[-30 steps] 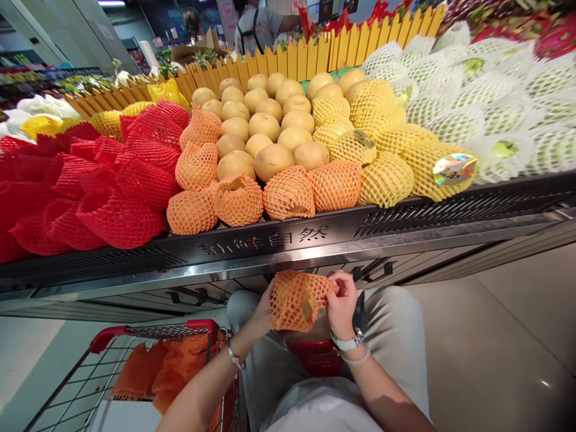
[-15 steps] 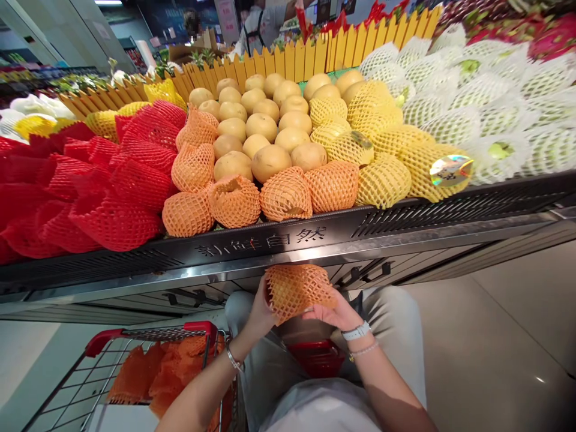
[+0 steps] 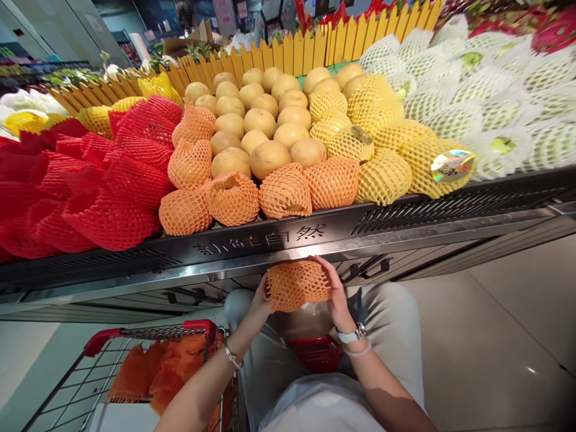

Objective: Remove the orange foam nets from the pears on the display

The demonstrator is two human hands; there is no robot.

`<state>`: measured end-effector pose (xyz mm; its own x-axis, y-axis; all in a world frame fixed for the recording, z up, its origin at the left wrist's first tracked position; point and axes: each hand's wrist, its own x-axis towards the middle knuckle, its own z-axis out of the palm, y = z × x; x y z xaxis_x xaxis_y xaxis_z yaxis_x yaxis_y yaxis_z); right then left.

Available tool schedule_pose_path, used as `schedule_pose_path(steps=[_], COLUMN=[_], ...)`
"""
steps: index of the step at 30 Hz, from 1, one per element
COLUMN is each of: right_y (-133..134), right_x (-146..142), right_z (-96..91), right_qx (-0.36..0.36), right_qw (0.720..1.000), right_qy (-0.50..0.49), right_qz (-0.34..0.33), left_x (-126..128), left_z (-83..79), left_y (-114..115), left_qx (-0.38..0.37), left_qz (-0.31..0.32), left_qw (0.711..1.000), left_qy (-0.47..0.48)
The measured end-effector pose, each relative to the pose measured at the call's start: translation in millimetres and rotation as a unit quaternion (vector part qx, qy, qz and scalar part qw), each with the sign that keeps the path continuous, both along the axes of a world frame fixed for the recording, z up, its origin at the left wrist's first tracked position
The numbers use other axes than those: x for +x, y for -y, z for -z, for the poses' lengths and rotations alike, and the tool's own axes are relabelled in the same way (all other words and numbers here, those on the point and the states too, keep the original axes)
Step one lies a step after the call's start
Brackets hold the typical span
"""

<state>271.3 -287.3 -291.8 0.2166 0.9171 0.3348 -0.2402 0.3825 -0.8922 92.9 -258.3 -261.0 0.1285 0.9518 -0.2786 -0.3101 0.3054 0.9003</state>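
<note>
Below the shelf edge, my left hand (image 3: 261, 298) and my right hand (image 3: 336, 295) hold an orange foam fruit net (image 3: 299, 286) between them. My left fingers curl round its left end, and my right hand grips the right end with the fingers along the upper edge. Whether a fruit sits inside the net is hard to make out. On the display above lie round tan fruits (image 3: 270, 159), bare, bordered at the front and left by fruits in orange foam nets (image 3: 285, 191).
A black ledge (image 3: 265, 231) with a metal edge runs in front of me. Red foam nets (image 3: 114, 204) lie left; yellow-netted fruits (image 3: 384, 177) and white-netted fruits (image 3: 499, 144) lie right. A shopping cart (image 3: 105, 333) at lower left holds orange foam nets (image 3: 173, 366).
My right hand has moved up from beneath the net to its right end, with the fingers now along the top. My left hand stays on the left end.
</note>
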Motion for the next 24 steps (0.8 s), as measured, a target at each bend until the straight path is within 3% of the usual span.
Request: schedule_pose_path(steps=[4,9,17,20,24], right_y=[1.6,0.0,-5.2,-7.1,-7.8], right_x=[2.2,5.0,-7.8,-16.0,-22.5], right_z=[-0.4,-1.8,13.7,20.4,27.4], right_qx=[0.020,0.010,-0.071,-0.131,-0.238], right_qw=[0.999,0.997,0.987,0.952,0.868], right_qy=[0.037,0.076,-0.134,-0.274,-0.435], right_qz=[0.020,0.027,-0.043,-0.045,-0.035], left_x=[-2.8,-1.7,1.1,-0.3,-5.6], left_z=[7.7,15.2,9.7,4.9,-9.9], left_y=[5.7,7.4,10.5,10.4,12.5], left_qx=[-0.065,-0.134,-0.155,-0.165,-0.154], left_qz=[0.031,0.089,0.160,0.178,0.234], left_qw=[0.995,0.985,0.972,0.967,0.957], left_qy=[0.064,0.062,0.070,0.082,0.068])
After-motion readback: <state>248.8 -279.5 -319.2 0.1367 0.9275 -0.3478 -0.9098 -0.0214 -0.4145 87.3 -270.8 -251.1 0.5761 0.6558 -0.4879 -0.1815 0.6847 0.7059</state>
